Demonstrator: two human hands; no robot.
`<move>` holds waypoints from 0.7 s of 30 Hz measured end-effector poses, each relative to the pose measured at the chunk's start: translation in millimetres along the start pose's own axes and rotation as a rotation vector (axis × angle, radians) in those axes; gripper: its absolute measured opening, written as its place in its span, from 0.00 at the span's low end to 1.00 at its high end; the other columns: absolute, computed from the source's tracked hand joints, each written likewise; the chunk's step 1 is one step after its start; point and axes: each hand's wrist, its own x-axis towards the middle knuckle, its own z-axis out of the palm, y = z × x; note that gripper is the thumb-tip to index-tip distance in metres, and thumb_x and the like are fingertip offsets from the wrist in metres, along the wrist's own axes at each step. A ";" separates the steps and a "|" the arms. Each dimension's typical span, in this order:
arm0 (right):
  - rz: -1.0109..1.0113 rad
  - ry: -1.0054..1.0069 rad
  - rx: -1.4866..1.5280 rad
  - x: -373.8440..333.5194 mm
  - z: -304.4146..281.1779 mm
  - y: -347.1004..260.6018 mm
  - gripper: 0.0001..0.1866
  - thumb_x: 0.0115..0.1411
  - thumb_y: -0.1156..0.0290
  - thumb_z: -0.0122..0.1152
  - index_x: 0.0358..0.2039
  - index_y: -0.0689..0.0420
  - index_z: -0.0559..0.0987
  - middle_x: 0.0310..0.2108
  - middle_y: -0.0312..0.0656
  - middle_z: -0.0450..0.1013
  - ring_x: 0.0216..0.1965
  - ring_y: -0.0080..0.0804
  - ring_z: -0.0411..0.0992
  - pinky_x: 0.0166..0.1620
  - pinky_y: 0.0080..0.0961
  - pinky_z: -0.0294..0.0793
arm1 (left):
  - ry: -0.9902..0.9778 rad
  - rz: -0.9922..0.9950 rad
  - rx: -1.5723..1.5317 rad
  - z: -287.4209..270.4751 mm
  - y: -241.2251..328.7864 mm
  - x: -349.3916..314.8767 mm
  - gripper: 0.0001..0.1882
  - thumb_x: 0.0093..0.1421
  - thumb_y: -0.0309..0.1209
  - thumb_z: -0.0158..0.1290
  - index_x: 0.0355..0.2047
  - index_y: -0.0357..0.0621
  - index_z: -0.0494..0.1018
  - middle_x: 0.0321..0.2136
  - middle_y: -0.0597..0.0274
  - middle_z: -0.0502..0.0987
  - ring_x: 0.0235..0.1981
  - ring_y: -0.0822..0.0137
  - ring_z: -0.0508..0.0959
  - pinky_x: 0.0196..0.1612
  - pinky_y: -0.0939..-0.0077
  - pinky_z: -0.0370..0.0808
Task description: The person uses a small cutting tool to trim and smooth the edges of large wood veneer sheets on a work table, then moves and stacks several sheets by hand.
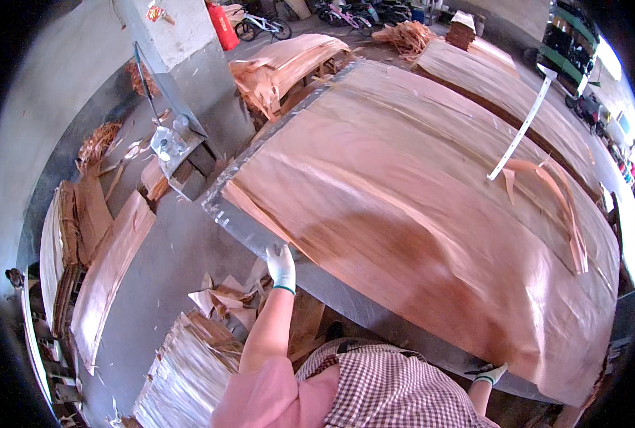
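Note:
A large reddish-brown wood veneer sheet (374, 207) lies over a metal-edged table (353, 296), rippled and with a shadow across its near part. My left hand (281, 269), in a white glove with a green cuff, is at the table's near left edge, beside the sheet's border. Its fingers look curled, but what they grip, if anything, is unclear. Farther right along that edge is my gloved right hand (491, 374), low against the sheet. A slim dark tool (477, 370) juts out from it; its kind is too small to tell.
A white straight ruler (524, 128) and a torn veneer strip (571, 221) lie on the sheet's right side. Veneer stacks stand behind (289, 64) and at left (110, 278). Scraps (225, 299) and a pale stack (185, 374) sit by my left side. A pillar (196, 78) rises far left.

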 end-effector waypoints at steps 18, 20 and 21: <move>0.040 0.147 -0.343 -50.9 50.7 -6.0 0.13 0.60 0.53 0.50 0.33 0.48 0.69 0.27 0.32 0.65 0.29 0.29 0.62 0.35 0.34 0.65 | -0.330 0.569 0.901 40.6 23.2 78.9 0.36 0.59 0.57 0.41 0.64 0.57 0.52 0.65 0.49 0.49 0.65 0.43 0.48 0.63 0.40 0.45; 0.032 0.133 -0.337 -38.3 47.6 -3.8 0.13 0.61 0.53 0.49 0.36 0.49 0.69 0.30 0.33 0.66 0.32 0.30 0.63 0.37 0.34 0.66 | -0.323 0.587 0.903 41.7 21.1 77.6 0.36 0.59 0.58 0.41 0.65 0.60 0.51 0.65 0.48 0.47 0.64 0.42 0.48 0.62 0.38 0.45; 0.028 0.130 -0.333 -33.3 48.2 -3.3 0.14 0.61 0.54 0.49 0.38 0.49 0.69 0.32 0.34 0.67 0.33 0.30 0.63 0.38 0.33 0.66 | -0.322 0.586 0.900 41.0 22.2 75.5 0.36 0.59 0.58 0.41 0.64 0.59 0.51 0.65 0.47 0.47 0.64 0.42 0.48 0.62 0.38 0.45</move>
